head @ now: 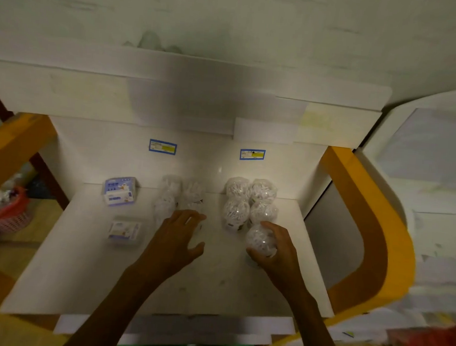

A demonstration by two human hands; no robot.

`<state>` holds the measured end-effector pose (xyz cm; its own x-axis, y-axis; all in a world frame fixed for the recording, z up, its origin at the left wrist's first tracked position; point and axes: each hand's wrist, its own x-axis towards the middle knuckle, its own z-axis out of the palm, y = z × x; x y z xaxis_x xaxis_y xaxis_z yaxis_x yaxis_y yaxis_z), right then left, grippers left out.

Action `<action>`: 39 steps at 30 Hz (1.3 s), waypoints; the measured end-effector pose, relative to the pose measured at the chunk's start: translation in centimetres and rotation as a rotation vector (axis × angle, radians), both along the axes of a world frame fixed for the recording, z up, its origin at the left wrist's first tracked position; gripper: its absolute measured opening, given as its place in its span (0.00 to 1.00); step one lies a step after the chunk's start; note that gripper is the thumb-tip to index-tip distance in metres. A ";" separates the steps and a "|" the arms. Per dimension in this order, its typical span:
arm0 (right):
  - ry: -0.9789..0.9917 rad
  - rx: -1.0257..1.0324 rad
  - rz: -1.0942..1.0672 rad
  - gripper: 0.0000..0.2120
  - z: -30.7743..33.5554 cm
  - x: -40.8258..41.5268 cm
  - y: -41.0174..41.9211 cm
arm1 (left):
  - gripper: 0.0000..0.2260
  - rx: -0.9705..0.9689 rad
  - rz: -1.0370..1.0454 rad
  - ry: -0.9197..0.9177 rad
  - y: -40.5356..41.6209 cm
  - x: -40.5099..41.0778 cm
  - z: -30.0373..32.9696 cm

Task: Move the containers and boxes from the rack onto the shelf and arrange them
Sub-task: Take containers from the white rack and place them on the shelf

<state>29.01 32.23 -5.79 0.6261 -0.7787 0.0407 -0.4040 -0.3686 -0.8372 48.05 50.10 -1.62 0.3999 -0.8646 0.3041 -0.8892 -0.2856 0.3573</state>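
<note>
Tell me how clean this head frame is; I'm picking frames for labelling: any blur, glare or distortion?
Head view: dim; left hand and the clear containers beside it motion-blurred; small glare on the shelf back wall; wide-angle bending at the edges.

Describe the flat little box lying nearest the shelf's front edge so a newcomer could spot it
Start at the white shelf. On its left side lies the flat box, in front of the taller blue-and-white box. It alone lies low and apart, nearest the front.

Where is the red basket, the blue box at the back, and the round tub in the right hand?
red basket (8, 215): head view, on its mesh wall.
blue box (119, 191): head view, on its front face.
round tub (260, 240): head view, on its clear side.
</note>
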 end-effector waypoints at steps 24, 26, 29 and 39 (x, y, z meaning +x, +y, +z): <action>0.185 -0.641 -0.050 0.24 3.8 -3.9 2.6 | 0.27 0.138 -0.130 -0.049 -0.1 -2.9 2.4; 0.206 -0.642 -0.065 0.25 4.4 -5.0 3.7 | 0.28 0.133 -0.167 -0.041 -0.1 -3.3 2.5; 0.234 -0.592 -0.096 0.24 4.6 -7.2 5.1 | 0.29 0.106 -0.242 -0.012 -0.4 -4.7 2.7; 0.369 -0.557 -0.347 0.20 6.3 -18.5 9.0 | 0.26 0.098 -0.537 0.049 -3.3 -13.4 3.6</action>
